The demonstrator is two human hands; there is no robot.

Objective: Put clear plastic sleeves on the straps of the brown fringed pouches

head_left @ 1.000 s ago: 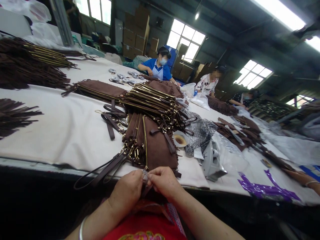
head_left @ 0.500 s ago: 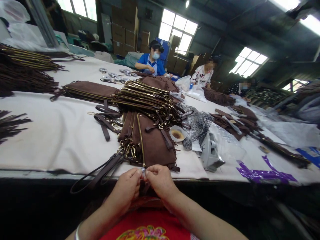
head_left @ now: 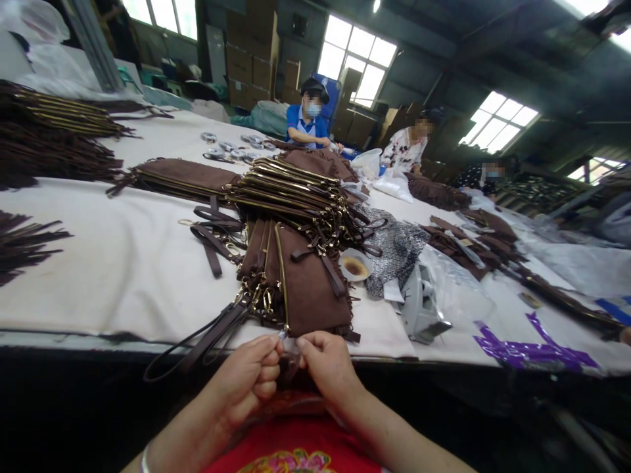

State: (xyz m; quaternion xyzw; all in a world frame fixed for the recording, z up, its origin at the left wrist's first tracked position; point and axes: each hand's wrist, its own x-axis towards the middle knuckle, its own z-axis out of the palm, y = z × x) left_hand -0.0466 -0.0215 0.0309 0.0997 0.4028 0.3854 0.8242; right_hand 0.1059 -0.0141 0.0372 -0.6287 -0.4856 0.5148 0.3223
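At the table's front edge, my left hand (head_left: 254, 371) is closed in a pinch at the zipper end of a brown pouch (head_left: 315, 295). My right hand (head_left: 328, 364) pinches a scrap of clear plastic film (head_left: 292, 347) that stretches between the two hands. The pouch lies flat, its gold zipper running down the left side and fringe along the right. Beside it, several brown pouches stand fanned with gold clasps and wrist straps (head_left: 217, 335). Behind rises a stack of zippered pouches (head_left: 290, 187). My fingertips partly hide the small metal end piece.
Right of the pouch are a bowl with brown residue (head_left: 355, 265), a patterned cloth (head_left: 394, 249), a grey metal device (head_left: 424, 305) and purple plastic (head_left: 535, 348). Loose straps (head_left: 210, 240) and fringe (head_left: 29, 243) lie to the left. Several people sit across the table (head_left: 123, 263).
My right hand has drawn slightly away to the right, and more of the clear film shows between my hands. Across the table, the person in blue has shifted their arm rightward.
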